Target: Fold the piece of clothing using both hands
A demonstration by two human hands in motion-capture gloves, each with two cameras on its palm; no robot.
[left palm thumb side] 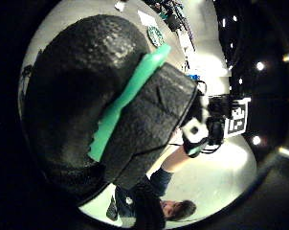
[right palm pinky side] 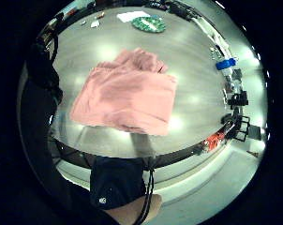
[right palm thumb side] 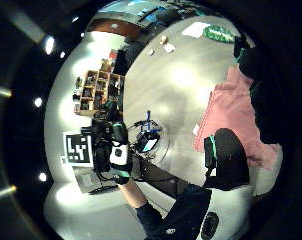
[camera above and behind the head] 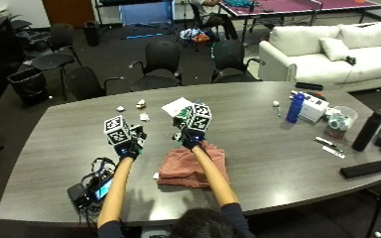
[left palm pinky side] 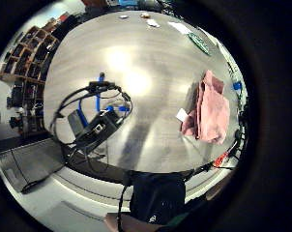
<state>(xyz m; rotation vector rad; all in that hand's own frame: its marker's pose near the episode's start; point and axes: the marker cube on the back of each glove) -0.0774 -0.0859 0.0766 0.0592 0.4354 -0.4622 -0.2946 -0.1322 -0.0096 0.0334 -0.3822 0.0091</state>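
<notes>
Pink garment lies bunched, partly folded, centre-low in the outside view on the grey surface. Soft, light, floppy; best pinched at 2 near corners. Right hand hovers above its far edge, left hand off to the left over bare surface; fingers' state cannot tell for either. Cable box lower left, blue bottle right, well apart, nothing obstructs.

Grey table with folded pink garment, blue bottle, black bottle, white paper.
</notes>
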